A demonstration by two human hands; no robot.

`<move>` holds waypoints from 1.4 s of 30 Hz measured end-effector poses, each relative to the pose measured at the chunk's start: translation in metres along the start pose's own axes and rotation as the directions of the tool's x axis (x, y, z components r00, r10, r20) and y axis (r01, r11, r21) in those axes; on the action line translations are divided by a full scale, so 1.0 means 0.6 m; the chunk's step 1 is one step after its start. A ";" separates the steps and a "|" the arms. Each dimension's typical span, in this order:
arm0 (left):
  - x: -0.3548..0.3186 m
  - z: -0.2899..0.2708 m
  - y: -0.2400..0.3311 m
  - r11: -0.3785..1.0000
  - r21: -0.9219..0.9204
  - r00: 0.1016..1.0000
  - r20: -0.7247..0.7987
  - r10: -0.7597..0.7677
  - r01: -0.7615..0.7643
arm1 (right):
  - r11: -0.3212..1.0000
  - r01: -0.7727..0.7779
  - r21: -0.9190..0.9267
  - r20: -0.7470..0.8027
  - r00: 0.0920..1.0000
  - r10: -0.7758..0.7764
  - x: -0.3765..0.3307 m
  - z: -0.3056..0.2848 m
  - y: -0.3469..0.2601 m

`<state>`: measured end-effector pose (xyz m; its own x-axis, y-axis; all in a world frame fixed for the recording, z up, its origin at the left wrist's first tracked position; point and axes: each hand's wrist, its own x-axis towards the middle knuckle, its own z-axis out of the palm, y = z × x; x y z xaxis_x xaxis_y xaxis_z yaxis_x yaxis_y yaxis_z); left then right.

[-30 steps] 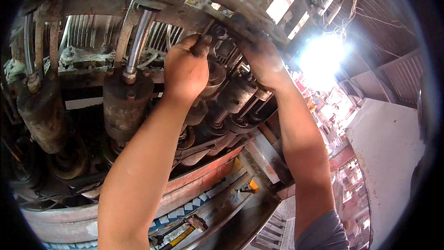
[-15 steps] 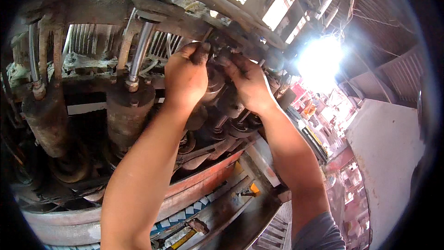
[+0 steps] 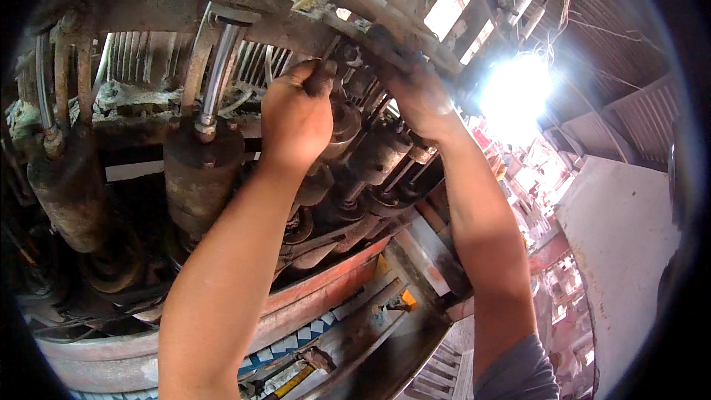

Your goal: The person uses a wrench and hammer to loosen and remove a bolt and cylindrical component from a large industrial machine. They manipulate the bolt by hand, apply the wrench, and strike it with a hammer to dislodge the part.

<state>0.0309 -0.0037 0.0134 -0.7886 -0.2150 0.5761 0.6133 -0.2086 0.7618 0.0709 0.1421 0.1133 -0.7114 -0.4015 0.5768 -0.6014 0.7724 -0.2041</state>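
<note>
My left hand (image 3: 298,115) is closed, its blackened thumb pressed on top, beside a greasy metal fitting with a round end (image 3: 350,53) under the machine's long beam. Whatever lies inside its fingers is hidden; a thin dark rod (image 3: 331,47) rises just above the thumb. My right hand (image 3: 421,96) is raised to the right of that fitting, close to the beam. Motion and shadow smear its fingers, so its grip is unclear. Below the hands stand dirty metal cylinders (image 3: 381,155), one of several along the machine.
More grimy cylinders (image 3: 204,178) with shiny piston rods (image 3: 221,78) stand to the left. A curved red and grey rim (image 3: 318,292) runs below. A hammer with a yellow handle (image 3: 295,381) lies in the lower tray. A bright lamp (image 3: 516,96) glares at right, near a pale panel (image 3: 622,230).
My right hand has moved away from the left, up and to the right, uncovering the fitting between them. My left hand stays nearly in place. The view has shifted slightly.
</note>
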 end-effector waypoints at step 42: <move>0.006 0.007 -0.022 0.992 -0.125 1.000 -0.025 -0.008 0.005 | 0.964 0.173 -0.201 -0.026 0.983 -0.182 -0.007 0.013 0.017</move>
<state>0.0197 0.0023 0.0064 -0.7924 -0.2366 0.5623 0.6099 -0.3275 0.7217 0.0650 0.1478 0.1025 -0.5807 -0.5224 0.6244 -0.6301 0.7741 0.0616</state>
